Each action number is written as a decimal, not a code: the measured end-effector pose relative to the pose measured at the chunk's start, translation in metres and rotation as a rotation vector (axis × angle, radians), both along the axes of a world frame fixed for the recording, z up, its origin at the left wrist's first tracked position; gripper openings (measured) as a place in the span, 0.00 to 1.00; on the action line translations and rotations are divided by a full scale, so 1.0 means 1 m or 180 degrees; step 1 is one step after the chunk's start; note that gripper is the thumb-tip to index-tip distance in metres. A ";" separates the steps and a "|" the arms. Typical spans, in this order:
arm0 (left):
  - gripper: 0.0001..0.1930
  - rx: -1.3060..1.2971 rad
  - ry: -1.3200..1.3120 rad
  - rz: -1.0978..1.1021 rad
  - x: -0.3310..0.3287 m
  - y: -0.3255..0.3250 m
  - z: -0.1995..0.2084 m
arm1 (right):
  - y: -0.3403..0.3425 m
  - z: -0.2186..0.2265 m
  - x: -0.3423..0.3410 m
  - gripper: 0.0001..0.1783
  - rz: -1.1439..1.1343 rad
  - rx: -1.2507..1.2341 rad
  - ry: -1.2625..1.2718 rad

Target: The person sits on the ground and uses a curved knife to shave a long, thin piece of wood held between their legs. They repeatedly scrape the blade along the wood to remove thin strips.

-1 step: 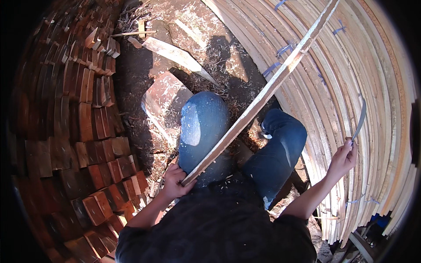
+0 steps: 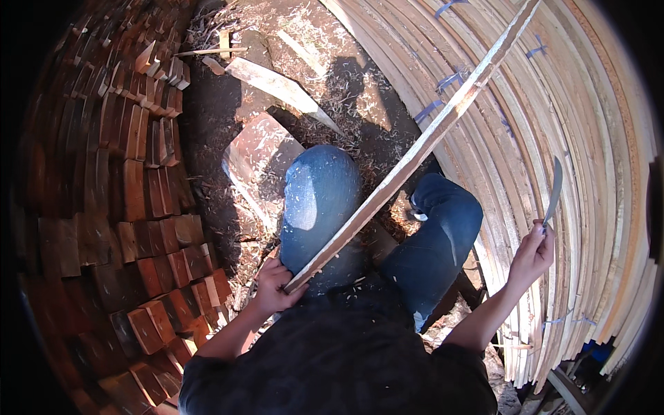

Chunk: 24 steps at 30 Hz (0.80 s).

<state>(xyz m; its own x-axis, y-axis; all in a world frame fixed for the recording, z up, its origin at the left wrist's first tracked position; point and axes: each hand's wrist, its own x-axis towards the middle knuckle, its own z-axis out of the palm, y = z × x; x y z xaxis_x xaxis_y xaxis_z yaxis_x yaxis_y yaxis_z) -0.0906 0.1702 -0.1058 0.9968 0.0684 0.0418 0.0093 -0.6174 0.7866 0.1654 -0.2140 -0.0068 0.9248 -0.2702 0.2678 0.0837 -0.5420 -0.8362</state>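
Observation:
A long, narrow wooden strip slants from my lap up to the far right, across my left thigh. One face is brown and the edge beside it is pale and rough. My left hand is closed around its near end, beside my left knee. Out to the right, my right hand grips a knife by its handle, which the fingers mostly hide. The knife's slim, slightly curved blade points away from me, apart from the strip. Small shavings are scattered on my dark shirt and jeans.
Stacked reddish-brown wood blocks rise along the left. Long pale wooden strips, bundled with blue ties, fill the right. Ahead on the shaving-strewn ground lie a pointed board and a flat reddish slab.
My right hand has shifted a little to the left with the knife, and the blade has moved with it. My left hand and the wooden strip are nearly where they were.

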 end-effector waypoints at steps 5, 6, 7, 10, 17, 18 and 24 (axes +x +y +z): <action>0.15 -0.0037 -0.0087 -0.0076 0.000 0.002 -0.005 | 0.087 -0.006 -0.059 0.14 0.1851 -0.0427 0.0828; 0.15 -0.0001 -0.0060 -0.0094 -0.002 0.003 -0.006 | 0.099 -0.006 -0.061 0.13 0.2111 -0.0562 0.0777; 0.15 -0.0032 -0.0100 -0.0052 0.001 0.002 -0.006 | 0.105 -0.009 -0.060 0.12 0.2155 -0.0630 0.0704; 0.14 -0.0011 -0.0158 -0.0001 0.001 0.001 -0.006 | 0.110 -0.007 -0.052 0.11 0.2160 -0.0837 0.0702; 0.14 -0.0080 -0.0233 0.0080 0.000 0.002 -0.004 | 0.100 -0.014 -0.024 0.14 0.1855 -0.1289 -0.0297; 0.14 -0.0069 -0.0204 0.0101 -0.001 0.003 -0.002 | 0.079 -0.021 -0.002 0.13 0.0812 -0.0716 0.0135; 0.15 -0.0130 -0.0219 0.0205 -0.006 0.000 -0.008 | 0.000 0.016 0.034 0.19 -0.0467 -0.0167 -0.0109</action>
<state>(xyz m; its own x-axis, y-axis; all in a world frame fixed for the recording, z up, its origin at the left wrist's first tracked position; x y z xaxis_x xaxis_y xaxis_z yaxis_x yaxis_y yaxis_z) -0.0962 0.1701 -0.1135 0.9852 0.1352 0.1058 -0.0069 -0.5845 0.8113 0.1993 -0.2138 0.0092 0.8665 -0.3864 0.3159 0.0286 -0.5934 -0.8044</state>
